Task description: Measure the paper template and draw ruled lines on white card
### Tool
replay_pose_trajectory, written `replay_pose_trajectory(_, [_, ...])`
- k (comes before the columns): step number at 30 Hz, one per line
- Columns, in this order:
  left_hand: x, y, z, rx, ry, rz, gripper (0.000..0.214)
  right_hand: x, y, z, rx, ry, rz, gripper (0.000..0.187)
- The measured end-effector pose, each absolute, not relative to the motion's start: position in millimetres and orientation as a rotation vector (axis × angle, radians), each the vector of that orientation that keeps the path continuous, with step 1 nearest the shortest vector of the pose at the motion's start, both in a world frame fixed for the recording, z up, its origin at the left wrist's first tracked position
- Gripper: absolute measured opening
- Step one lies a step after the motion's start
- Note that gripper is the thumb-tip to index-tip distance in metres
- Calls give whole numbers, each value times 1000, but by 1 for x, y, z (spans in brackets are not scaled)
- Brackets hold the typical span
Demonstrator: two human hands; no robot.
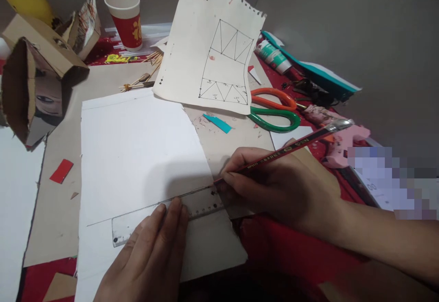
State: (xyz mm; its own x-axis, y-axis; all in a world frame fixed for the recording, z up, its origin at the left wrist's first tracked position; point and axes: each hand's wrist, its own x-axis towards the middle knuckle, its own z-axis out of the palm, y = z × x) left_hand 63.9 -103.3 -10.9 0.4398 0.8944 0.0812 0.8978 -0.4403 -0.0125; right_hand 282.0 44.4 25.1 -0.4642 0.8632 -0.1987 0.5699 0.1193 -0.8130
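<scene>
A white sheet (137,155) lies on brown cardboard (58,210) in front of me. Across its lower part lies a clear plastic ruler (199,203). My left hand (147,256) presses flat on the ruler with fingers stretched out. My right hand (274,185) is closed on a dark red pencil (295,146), whose tip touches the sheet at the ruler's right end. A thin pencil line runs along the ruler's upper edge toward the left.
A torn notebook page with a truss drawing (222,59) lies behind the sheet. Orange and green scissors (274,110), a glue tube (272,55), a pink glue gun (339,142), a paper cup (125,18), toothpicks (144,78) and cardboard boxes (30,87) surround the sheet.
</scene>
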Motion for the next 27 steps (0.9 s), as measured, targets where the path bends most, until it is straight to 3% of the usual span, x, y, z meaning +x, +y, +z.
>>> replay_pose_trajectory(16, [63, -101, -14, -2588, -1557, -130, 84, 281, 31, 32, -1365, -1969, 1240, 15])
replay_pose_trajectory(20, [64, -106, -7, -2557, -1442, -126, 78, 288, 11, 42, -1200, -1790, 1265, 15])
replay_pose_trajectory(27, [58, -132, -5, -2445, -1478, -218, 54, 310, -18, 20, -995, -2250, 716, 28])
